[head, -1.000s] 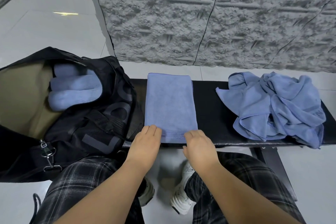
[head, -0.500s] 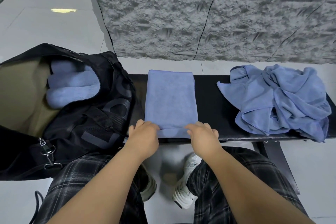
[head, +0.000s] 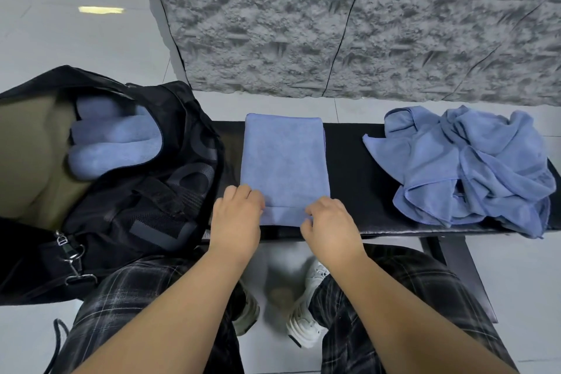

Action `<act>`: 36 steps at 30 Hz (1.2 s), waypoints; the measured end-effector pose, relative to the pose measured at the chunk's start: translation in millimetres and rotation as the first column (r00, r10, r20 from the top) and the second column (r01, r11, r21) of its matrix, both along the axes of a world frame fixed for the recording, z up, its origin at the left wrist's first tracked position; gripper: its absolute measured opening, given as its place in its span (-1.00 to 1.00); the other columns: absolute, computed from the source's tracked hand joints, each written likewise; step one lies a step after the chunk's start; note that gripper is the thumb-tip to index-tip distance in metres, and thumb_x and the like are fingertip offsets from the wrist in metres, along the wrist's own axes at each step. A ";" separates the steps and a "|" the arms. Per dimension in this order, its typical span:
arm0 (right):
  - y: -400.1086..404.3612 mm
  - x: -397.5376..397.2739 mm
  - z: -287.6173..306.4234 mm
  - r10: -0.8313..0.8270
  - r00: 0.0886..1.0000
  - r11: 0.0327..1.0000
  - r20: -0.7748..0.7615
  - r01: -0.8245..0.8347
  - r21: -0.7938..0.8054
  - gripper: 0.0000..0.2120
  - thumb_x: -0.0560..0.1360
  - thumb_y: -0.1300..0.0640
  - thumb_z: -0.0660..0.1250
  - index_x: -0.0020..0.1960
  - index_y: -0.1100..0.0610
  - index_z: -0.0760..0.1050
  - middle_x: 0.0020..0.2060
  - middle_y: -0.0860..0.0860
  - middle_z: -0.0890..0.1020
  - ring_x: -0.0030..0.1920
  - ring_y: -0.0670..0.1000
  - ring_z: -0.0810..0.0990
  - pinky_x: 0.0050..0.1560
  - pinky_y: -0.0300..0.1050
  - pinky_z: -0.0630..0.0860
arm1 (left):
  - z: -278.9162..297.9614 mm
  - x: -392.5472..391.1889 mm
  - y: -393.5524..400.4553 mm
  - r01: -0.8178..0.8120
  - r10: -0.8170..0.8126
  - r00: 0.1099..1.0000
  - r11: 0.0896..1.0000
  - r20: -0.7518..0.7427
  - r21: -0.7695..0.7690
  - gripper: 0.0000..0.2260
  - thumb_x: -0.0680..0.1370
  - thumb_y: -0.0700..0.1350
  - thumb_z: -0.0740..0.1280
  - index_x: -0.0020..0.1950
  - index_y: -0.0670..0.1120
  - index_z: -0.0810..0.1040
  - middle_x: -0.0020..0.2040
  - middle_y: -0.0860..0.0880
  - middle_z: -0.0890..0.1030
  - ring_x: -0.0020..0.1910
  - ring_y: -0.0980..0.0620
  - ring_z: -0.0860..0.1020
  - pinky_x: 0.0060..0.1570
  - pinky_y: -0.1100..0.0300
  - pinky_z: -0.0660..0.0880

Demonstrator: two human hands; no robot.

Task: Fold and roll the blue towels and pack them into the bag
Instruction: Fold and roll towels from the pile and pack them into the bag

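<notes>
A folded blue towel (head: 284,161) lies lengthwise on the black bench (head: 358,179). Its near end is turned up into a small roll. My left hand (head: 236,218) grips that roll at its left corner with curled fingers. My right hand (head: 329,225) grips it at the right corner. The black bag (head: 145,191) stands open on the left of the bench. Rolled blue towels (head: 112,143) lie inside it. A crumpled heap of blue towels (head: 467,167) sits on the right end of the bench.
A rough grey stone wall (head: 334,24) rises behind the bench. Pale floor tiles lie to the left. My knees in checked trousers and white shoes (head: 303,322) show below the bench's front edge. The bag's metal clips (head: 71,255) hang at its near side.
Both hands went from lying flat on the towel's near edge to curling round it. The near edge has been turned up and rolled a little away from me.
</notes>
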State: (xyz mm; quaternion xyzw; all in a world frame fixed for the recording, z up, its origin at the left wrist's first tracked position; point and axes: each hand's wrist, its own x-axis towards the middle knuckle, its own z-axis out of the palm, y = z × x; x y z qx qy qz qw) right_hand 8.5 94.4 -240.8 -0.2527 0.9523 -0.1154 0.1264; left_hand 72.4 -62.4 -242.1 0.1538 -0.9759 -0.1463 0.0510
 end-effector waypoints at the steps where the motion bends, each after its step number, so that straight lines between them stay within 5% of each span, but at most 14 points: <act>1: -0.1 1.4 -1.2 0.017 1.000 1.000 -0.024 -0.016 0.015 -0.74 0.53 0.12 0.20 0.18 0.18 0.47 0.12 0.05 0.47 0.16 0.06 0.38 0.08 -0.20 0.35 | 1.2 -1.8 1.4 0.026 -0.025 1.000 0.999 0.011 -0.031 -0.72 0.21 -0.41 0.46 -0.26 -0.10 0.52 -0.26 -0.03 0.48 -0.27 -0.11 0.43 -0.36 0.12 0.22; 4: -1.1 5.5 -1.3 0.078 0.996 0.993 -0.052 -0.073 0.091 -0.65 0.46 0.05 0.37 0.18 0.19 0.46 0.14 0.06 0.44 0.23 0.10 0.36 0.22 -0.09 0.33 | 4.1 -6.0 6.3 0.097 -0.092 0.994 0.992 0.062 -0.075 -0.61 -0.04 -0.48 0.43 -0.33 -0.12 0.53 -0.36 -0.03 0.50 -0.37 -0.10 0.47 -0.47 0.13 0.33; 8: -2.2 -1.7 -3.8 0.027 0.995 0.999 -0.100 -0.023 0.040 -0.80 0.22 0.28 0.53 -0.18 0.19 0.60 -0.18 0.06 0.56 -0.09 0.14 0.53 -0.15 -0.14 0.35 | -5.9 0.7 12.2 0.158 -0.157 0.987 0.987 0.042 -0.006 -0.77 0.14 -0.32 0.41 -0.24 -0.16 0.59 -0.32 -0.06 0.53 -0.35 -0.12 0.53 -0.44 0.14 0.48; 13: -1.8 -12.9 0.6 0.104 0.994 0.993 -0.027 -0.102 0.066 -0.78 0.57 0.17 0.18 0.18 0.10 0.49 0.07 0.03 0.52 0.16 0.07 0.40 0.09 -0.16 0.26 | -6.6 1.2 14.8 0.139 -0.138 0.990 0.988 0.021 -0.073 -0.75 0.16 -0.14 0.55 -0.25 -0.14 0.58 -0.18 -0.06 0.52 -0.12 -0.06 0.40 -0.18 0.09 0.44; 20: 0.3 -32.3 12.0 0.138 0.977 0.969 0.163 -0.167 0.182 -0.71 0.63 0.12 0.10 0.34 0.10 0.31 0.20 0.03 0.51 0.20 0.06 0.40 0.10 -0.09 0.27 | -7.7 -2.3 9.9 0.171 -0.147 0.978 0.972 0.151 -0.163 -0.61 0.02 -0.27 0.57 -0.20 -0.11 0.61 -0.30 -0.02 0.52 -0.30 -0.06 0.52 -0.36 0.16 0.46; 22: 2.3 -34.5 15.3 0.127 0.961 0.963 0.244 -0.179 0.201 -0.73 0.63 0.15 0.09 0.32 0.14 0.30 0.10 0.03 0.55 0.04 0.05 0.43 0.03 -0.10 0.27 | -4.7 -2.9 9.1 0.164 -0.145 0.974 0.982 0.174 -0.098 -0.68 0.24 -0.22 0.53 -0.06 -0.10 0.55 -0.21 0.00 0.54 -0.17 -0.06 0.53 -0.19 0.14 0.43; 25: 8.0 -38.0 19.6 0.070 0.924 0.963 0.375 -0.161 0.217 -0.73 0.66 0.07 0.03 0.24 0.19 0.36 -0.18 0.03 0.44 -0.21 0.01 0.31 -0.09 -0.11 0.27 | -6.8 -3.2 1.1 0.127 -0.143 0.954 0.989 0.264 0.075 -0.88 0.60 -0.14 0.16 0.14 -0.03 0.36 -0.10 0.08 0.45 0.08 0.00 0.42 0.00 0.17 0.12; 28: 10.2 -38.8 18.6 0.027 0.918 0.978 0.396 -0.107 0.181 -0.70 0.64 0.01 0.08 0.15 0.18 0.46 -0.12 0.04 0.39 -0.07 0.03 0.34 -0.03 -0.08 0.36 | -8.6 -2.0 -4.0 0.132 -0.165 0.954 0.981 0.252 0.142 -0.89 0.63 -0.03 0.10 0.08 0.03 0.39 -0.07 0.10 0.44 0.11 0.04 0.38 -0.04 0.15 0.06; 31: 9.6 -38.3 10.4 -0.001 0.978 0.993 0.207 -0.023 0.114 -0.79 0.59 -0.02 0.19 0.00 0.11 0.49 -0.03 0.00 0.40 0.07 0.03 0.34 -0.03 -0.13 0.35 | -1.9 -6.6 -3.5 0.013 -0.033 0.971 0.996 0.238 0.087 -0.90 0.61 0.03 0.16 0.01 0.07 0.44 -0.03 0.10 0.38 0.10 0.01 0.32 -0.04 0.15 0.09; 33: 6.4 -36.9 11.7 -0.015 0.988 0.999 0.152 0.008 0.048 -0.83 0.58 0.02 0.24 -0.06 0.13 0.44 -0.08 0.01 0.36 -0.07 0.03 0.36 -0.14 -0.11 0.34 | 1.1 -6.9 -1.1 0.055 -0.056 0.996 0.998 0.062 0.015 -0.95 0.53 -0.09 0.32 -0.10 0.00 0.46 -0.11 0.03 0.39 -0.04 -0.06 0.38 -0.11 0.12 0.18; 36: 1.0 -33.8 15.3 0.050 0.992 0.985 0.120 -0.069 0.160 -0.83 0.61 0.10 0.18 -0.09 0.18 0.41 -0.12 0.05 0.36 -0.28 0.06 0.38 -0.29 -0.14 0.31 | -1.2 -4.6 4.0 0.271 -0.272 0.960 0.962 -0.066 -0.018 -0.73 0.19 -0.46 0.35 -0.26 -0.14 0.48 -0.30 -0.09 0.43 -0.36 -0.13 0.44 -0.49 0.10 0.35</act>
